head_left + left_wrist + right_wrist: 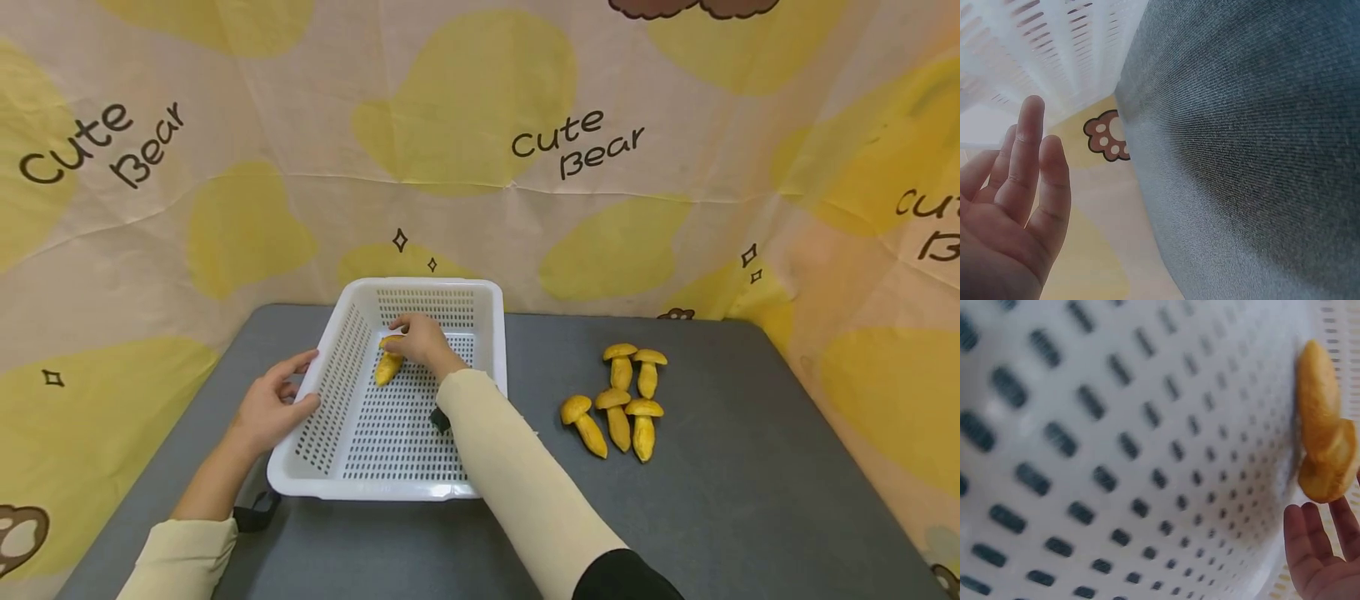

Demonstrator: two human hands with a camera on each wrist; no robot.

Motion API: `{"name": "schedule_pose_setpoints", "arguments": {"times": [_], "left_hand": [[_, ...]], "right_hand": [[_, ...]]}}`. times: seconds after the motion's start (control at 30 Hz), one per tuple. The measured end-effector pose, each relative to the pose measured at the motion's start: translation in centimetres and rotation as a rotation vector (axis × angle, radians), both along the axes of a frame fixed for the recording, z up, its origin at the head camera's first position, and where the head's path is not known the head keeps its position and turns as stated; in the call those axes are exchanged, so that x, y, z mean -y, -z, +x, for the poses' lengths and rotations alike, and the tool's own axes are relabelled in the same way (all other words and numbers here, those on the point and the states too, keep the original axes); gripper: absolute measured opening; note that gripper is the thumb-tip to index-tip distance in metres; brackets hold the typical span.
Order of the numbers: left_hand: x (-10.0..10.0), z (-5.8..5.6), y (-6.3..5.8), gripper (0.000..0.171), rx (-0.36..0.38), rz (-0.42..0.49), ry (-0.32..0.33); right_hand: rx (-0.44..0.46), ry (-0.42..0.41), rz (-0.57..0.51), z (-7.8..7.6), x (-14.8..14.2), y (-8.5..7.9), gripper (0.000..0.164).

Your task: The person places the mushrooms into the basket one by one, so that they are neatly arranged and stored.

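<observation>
Loosely spread, the left hand [272,410] touched the left side of the white basket [375,492]; inside, near that wall, was a yellow mushroom [387,370], probably light and firm, its stem the surer hold. The right hand [425,343] pinched its cap.

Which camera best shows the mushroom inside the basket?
The right wrist view: the yellow mushroom appears large there, cap and stem both visible. The head view shows it small, its cap partly covered by the right hand. The left wrist view doesn't show it.
</observation>
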State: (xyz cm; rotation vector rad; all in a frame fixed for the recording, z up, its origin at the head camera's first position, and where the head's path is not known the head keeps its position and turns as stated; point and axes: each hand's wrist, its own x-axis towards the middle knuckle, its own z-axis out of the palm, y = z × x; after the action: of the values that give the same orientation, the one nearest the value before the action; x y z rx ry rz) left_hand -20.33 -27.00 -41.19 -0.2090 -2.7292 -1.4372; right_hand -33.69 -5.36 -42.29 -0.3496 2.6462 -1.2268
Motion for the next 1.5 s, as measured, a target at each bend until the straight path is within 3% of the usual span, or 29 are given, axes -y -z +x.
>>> {"name": "schedule_pose_setpoints", "arguments": {"times": [0.37,0.63,0.83,1.23,1.5], "left_hand": [[-0.1,0.3,-0.6,0.068,0.002,-0.016,-0.013],[-0.2,0.6,-0.7,0.067,0.000,-0.029,-0.017],[-0.3,0.7,-0.8,0.066,-0.003,-0.033,-0.019],[-0.2,1.0,-0.6,0.066,-0.024,-0.029,-0.026],[-0.3,0.9,-0.7,0.066,-0.018,-0.021,-0.020]], "right_hand": [[-0.071,-0.036,-0.081,0.4,0.0,-2.5,0.041],[-0.079,-0.090,-0.335,1.2,-0.6,-5.7,0.044],[-0.138,-0.100,-0.415,2.0,-1.9,-8.3,0.041],[-0.193,-0.151,-0.338,3.3,-6.1,-10.8,0.043],[-0.257,-0.152,-0.296,3.6,-9.6,-11.2,0.046]]}}
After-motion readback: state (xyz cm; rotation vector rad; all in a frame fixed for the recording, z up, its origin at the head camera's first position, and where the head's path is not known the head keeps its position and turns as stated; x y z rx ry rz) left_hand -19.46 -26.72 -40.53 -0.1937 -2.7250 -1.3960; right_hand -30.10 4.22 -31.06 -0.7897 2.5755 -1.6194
